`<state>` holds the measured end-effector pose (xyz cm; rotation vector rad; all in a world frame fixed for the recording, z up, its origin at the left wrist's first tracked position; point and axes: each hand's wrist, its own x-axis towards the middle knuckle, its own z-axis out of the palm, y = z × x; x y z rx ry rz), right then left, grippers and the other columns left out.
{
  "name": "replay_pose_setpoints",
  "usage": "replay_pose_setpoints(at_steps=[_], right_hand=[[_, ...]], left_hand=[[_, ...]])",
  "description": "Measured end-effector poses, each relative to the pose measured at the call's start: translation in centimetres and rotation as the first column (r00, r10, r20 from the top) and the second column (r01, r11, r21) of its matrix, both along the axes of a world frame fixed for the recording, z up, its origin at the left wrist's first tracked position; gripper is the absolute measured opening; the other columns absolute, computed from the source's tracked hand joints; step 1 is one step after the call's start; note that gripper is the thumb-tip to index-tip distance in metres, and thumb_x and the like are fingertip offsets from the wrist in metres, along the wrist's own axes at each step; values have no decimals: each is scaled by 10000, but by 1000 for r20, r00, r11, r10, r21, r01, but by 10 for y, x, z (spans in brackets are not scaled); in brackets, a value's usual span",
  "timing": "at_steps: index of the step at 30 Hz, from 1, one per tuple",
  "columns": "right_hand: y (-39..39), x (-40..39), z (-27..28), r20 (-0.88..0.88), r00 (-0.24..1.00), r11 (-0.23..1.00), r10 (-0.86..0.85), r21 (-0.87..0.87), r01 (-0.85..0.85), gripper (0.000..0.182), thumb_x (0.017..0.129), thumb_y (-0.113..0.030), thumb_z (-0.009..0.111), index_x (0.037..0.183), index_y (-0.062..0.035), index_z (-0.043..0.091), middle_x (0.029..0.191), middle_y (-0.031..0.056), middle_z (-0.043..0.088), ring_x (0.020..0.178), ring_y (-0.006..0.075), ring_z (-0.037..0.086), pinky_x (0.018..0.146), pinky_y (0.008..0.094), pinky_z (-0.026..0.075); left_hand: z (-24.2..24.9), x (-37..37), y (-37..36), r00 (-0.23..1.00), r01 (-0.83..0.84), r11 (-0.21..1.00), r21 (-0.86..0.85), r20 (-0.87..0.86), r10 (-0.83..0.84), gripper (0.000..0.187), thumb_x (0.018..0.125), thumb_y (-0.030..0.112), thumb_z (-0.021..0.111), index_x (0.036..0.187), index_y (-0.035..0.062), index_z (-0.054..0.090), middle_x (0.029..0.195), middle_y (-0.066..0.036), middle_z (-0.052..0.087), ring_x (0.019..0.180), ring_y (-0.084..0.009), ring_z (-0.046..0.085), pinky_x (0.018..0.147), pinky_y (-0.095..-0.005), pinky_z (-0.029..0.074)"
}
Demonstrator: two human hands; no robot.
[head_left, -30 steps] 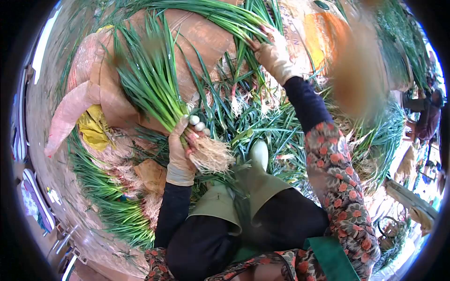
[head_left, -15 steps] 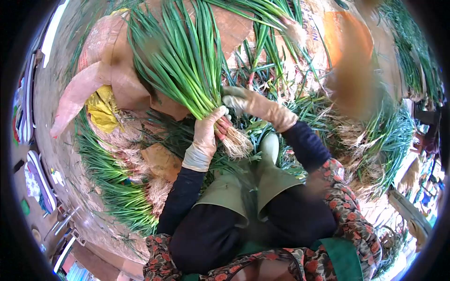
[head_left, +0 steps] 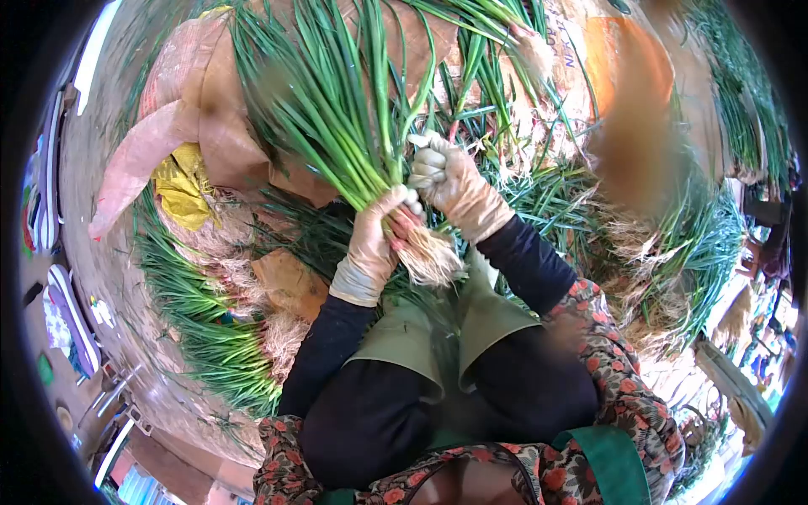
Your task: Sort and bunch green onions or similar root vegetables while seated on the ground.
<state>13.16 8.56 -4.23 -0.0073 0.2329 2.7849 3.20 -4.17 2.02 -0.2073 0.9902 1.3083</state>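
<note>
Much of the ground [head_left: 109,273] is covered by sacking and onions. A brown sack [head_left: 240,84] is spread over its far left part, and a printed sack [head_left: 629,63] is laid toward its far right. A loose heap [head_left: 694,261] of onions is piled along the ground's right side; a row [head_left: 202,341] of onions is laid near its left edge, roots turned inward. One bunch [head_left: 337,147] is held up in front of the body, its leaves fanned over the brown sack's right edge. Two boots [head_left: 400,337] are planted below it. The bunch's base is gripped by the gloved fingers of the left hand [head_left: 372,244]. The right hand [head_left: 454,181], also gloved, is raised just beside the stems, its fingers curled in; whether a leaf is pinched there cannot be told. A yellow scrap [head_left: 182,189] is left by the brown sack's near edge. Pale roots [head_left: 429,257] are turned toward the boots.
</note>
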Motion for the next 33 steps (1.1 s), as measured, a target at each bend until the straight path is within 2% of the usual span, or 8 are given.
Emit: replay_pose_setpoints(at_steps=[2, 5, 10, 15, 18, 26, 31, 33], right_hand=[[21, -7, 6, 587, 796, 835, -149, 506, -216, 198, 895, -135, 419, 834, -71, 596, 581, -13, 506, 540, 129, 497, 538, 287, 425], [58, 3, -11, 183, 377, -4, -908, 896, -444, 200, 833, -64, 442, 783, -85, 634, 765, 49, 659, 712, 155, 616, 690, 253, 483], [11, 8, 41, 539, 576, 304, -615, 836, -457, 434, 845, -318, 618, 1060, 55, 568, 884, 178, 645, 891, 231, 611, 775, 294, 462], [16, 5, -15, 462, 568, -9, -681, 770, -638, 384, 848, -327, 611, 1010, 21, 582, 751, 115, 639, 615, 202, 609, 568, 319, 479], [18, 21, 39, 824, 515, 588, -237, 544, -599, 220, 924, -221, 487, 982, -46, 608, 703, 28, 629, 477, 91, 519, 419, 212, 385], [1, 3, 50, 577, 513, -162, -636, 550, -819, 529, 803, -330, 676, 1172, 21, 529, 903, 108, 638, 795, 136, 579, 702, 276, 471], [-12, 7, 43, 734, 569, 527, -371, 671, -521, 266, 851, -268, 613, 989, -40, 601, 711, 65, 600, 611, 144, 545, 593, 283, 457], [24, 30, 17, 531, 580, 385, -618, 848, -365, 165, 883, -221, 547, 895, -66, 604, 647, 7, 560, 552, 100, 519, 514, 239, 413]], left_hand=[[-9, 7, -2, 998, 58, 998, -6, -3, -58, 203, 810, 192, 625, 874, 6, 577, 717, -43, 562, 657, -164, 552, 695, -299, 496], [2, -6, -9, 973, 222, 975, -1, -68, -222, 232, 834, 220, 598, 842, -11, 579, 650, -23, 545, 454, -97, 465, 387, -206, 384], [3, 13, 1, 950, 163, 983, -88, -254, -181, 275, 844, 254, 586, 789, -15, 574, 511, -7, 480, 347, -65, 370, 319, -195, 297], [0, -1, -9, 963, 238, 971, 12, -134, -234, 301, 826, 270, 590, 832, -32, 582, 586, -64, 556, 359, -80, 422, 328, -183, 334], [4, -4, -8, 973, 229, 972, 53, 2, -230, 325, 814, 275, 594, 812, -50, 582, 550, -52, 549, 353, -65, 404, 325, -165, 326], [5, 4, -3, 931, 288, 956, -55, -219, -293, 343, 810, 289, 608, 751, -49, 599, 530, -48, 530, 349, -93, 420, 318, -207, 340], [-1, -6, -8, 975, 211, 977, 12, -80, -209, 288, 812, 260, 596, 811, -29, 593, 609, -81, 553, 470, -139, 501, 454, -260, 440], [-1, 9, -4, 999, -9, 1000, 13, -40, 10, 274, 817, 244, 586, 867, -25, 582, 676, -100, 571, 577, -168, 550, 569, -307, 491]])
